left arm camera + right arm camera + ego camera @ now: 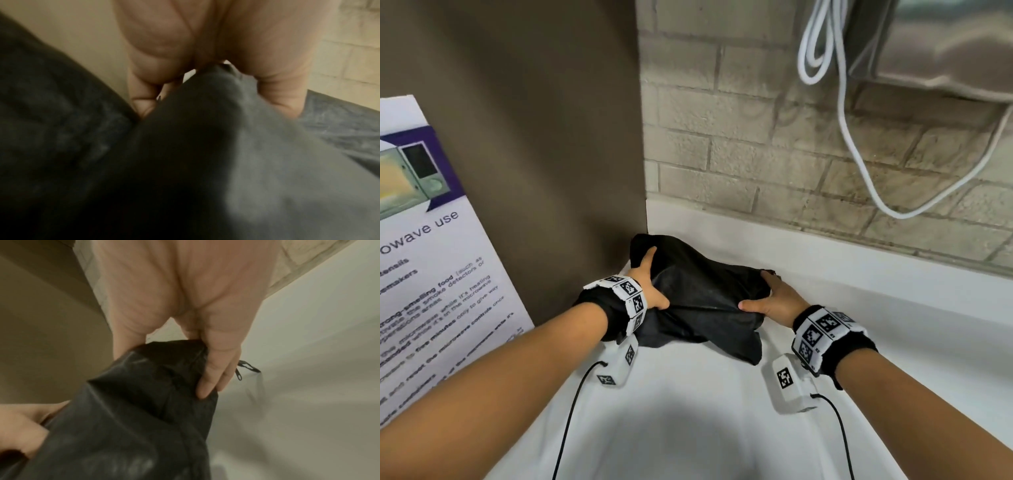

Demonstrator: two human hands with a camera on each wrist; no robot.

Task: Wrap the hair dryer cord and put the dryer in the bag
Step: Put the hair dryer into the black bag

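A black fabric bag (702, 298) lies bulging on the white counter (688, 428), close to the corner. The hair dryer and its cord are out of sight. My left hand (650, 286) grips the bag's left end, fingers over the far side and thumb on the near side. In the left wrist view the left hand (185, 48) has a fold of the bag (205, 146) bunched between fingers and thumb. My right hand (774, 298) holds the right end, thumb lying on top. The right wrist view shows the right hand (205, 305) clasping the bag (133, 418), with a black drawstring (247, 367) poking out beyond the fingers.
A brown panel (534, 137) stands just left of the bag, and a microwave-use poster (431, 257) leans further left. Behind is a brick wall (756, 154) with a looped white cable (849, 137) hanging below a metal fixture (945, 51).
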